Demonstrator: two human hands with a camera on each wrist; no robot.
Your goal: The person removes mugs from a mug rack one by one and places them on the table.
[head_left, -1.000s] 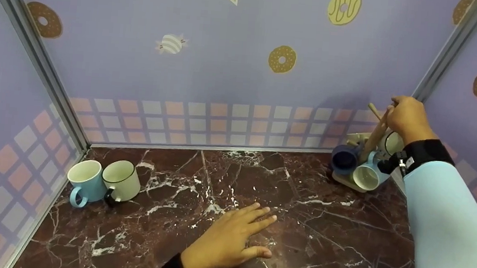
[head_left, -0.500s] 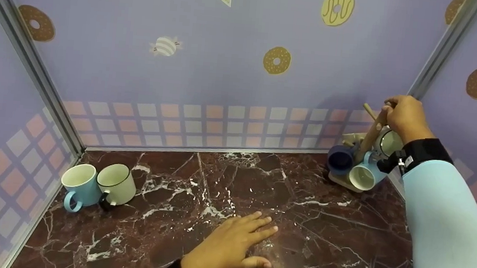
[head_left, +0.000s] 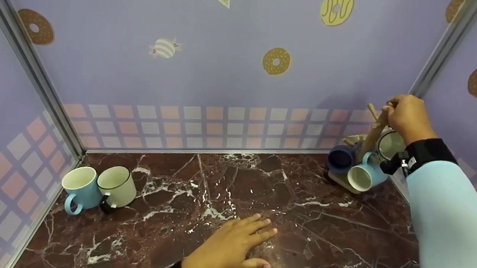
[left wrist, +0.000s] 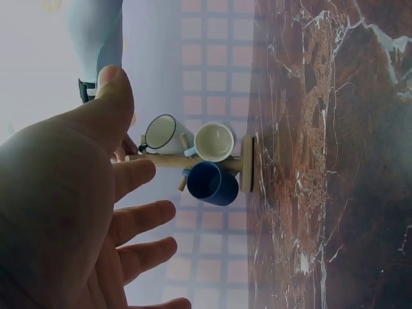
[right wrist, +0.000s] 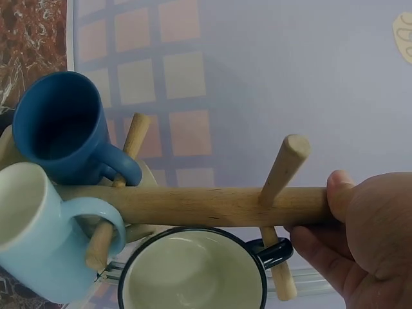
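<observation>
At the back right stands a wooden mug tree point(head_left: 368, 141). My right hand point(head_left: 408, 116) grips the top of its post point(right wrist: 193, 206), thumb on one side and fingers on the other. A dark blue mug point(right wrist: 61, 122) and a light blue mug point(right wrist: 51, 257) hang by their handles on the lower pegs. From an upper peg hangs a white mug point(right wrist: 193, 277) with a dark rim and black handle. My left hand point(head_left: 228, 247) lies palm down with spread fingers at the front of the table, holding nothing.
On the left of the dark red marbled table point(head_left: 320, 232), a light blue mug point(head_left: 90, 194) and a cream mug point(head_left: 123, 191) with a dark rim stand upright side by side. Patterned lilac walls point(head_left: 226, 72) close off the back and both sides.
The head view has shifted slightly. My right hand stays on the post of the mug tree, and my left hand keeps its spread pose.
</observation>
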